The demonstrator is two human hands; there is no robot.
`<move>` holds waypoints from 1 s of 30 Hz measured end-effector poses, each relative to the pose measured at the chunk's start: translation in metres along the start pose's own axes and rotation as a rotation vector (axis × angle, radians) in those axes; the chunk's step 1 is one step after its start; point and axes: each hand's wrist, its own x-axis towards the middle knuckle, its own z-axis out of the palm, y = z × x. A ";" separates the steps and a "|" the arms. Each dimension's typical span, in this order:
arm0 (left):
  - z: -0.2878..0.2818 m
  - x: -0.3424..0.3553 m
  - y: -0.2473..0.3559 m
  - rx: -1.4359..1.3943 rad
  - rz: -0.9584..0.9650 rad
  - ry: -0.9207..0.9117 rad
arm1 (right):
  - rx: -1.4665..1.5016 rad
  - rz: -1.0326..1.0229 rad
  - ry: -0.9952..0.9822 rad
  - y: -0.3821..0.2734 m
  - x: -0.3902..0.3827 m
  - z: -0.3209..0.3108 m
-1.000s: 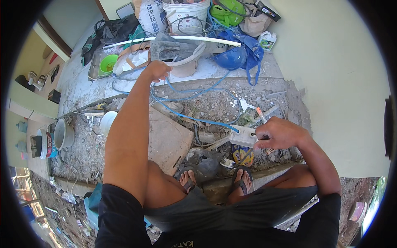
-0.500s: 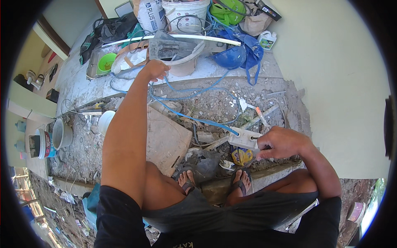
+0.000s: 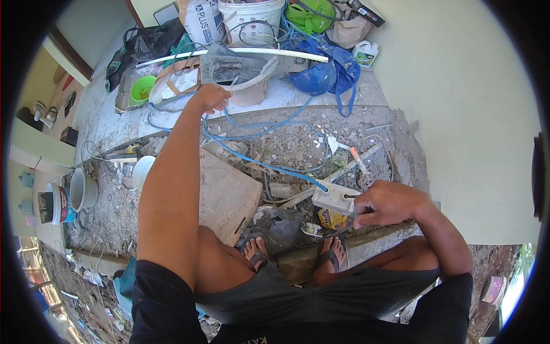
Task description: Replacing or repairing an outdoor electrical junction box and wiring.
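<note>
The cable (image 3: 269, 166) running over the rubble is light blue, and the junction box (image 3: 334, 198) it enters is white. The hard hat (image 3: 315, 77) is dark blue, and the cloth bag (image 3: 346, 69) beside it is the same blue. The small bowl (image 3: 141, 90) is bright green; the plastic basket (image 3: 312, 14) is green too. The pipe (image 3: 235, 53) is white. The bucket (image 3: 251, 14) is white. The shorts (image 3: 298, 298) are dark grey. The flat slab (image 3: 226, 195) is pale brown.

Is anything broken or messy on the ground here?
Yes. The ground by the sandalled feet is broken into grey rubble, and a blue cable trails loose across it from the left hand to a white box at the right hand.
</note>
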 end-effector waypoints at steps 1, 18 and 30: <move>0.000 0.000 0.000 0.001 0.000 -0.003 | -0.008 -0.003 -0.005 0.000 0.000 0.000; -0.002 -0.003 0.000 0.016 0.011 0.005 | -0.001 0.005 -0.002 0.001 -0.002 0.001; -0.003 -0.006 -0.001 0.018 0.018 0.023 | 0.015 0.002 0.001 0.000 0.000 0.001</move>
